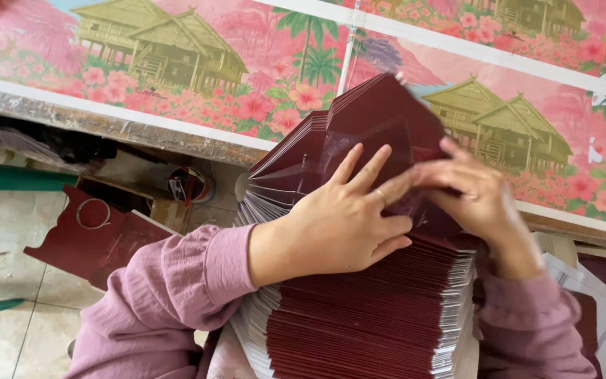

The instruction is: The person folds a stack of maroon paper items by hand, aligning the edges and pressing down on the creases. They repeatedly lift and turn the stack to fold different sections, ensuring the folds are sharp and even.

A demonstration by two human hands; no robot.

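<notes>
At the far left, on the pale tiled floor (8, 231), a flat dark-red die-cut card piece (96, 235) lies with a thin ring (93, 213) resting on it, and just beyond sits a roll of tape (191, 186) under the edge of a long table (106, 126) covered with pink printed sheets (198, 63) showing huts, palms and flowers. Moving toward the middle, the left hand (341, 224), in a mauve sleeve (170, 295), lies flat with fingers spread, pressing down on a tall stack of maroon folded cards (373, 316) in front of the person; it grips nothing. The cards are deep burgundy with white edges showing along the sides, packed tight at the bottom and fanning open toward the top. To the right, the right hand (475, 193) curls over the raised top cards (380, 119), pinching them between thumb and fingers. Farthest right, loose white paper pieces (597, 302) lie beside the stack.
</notes>
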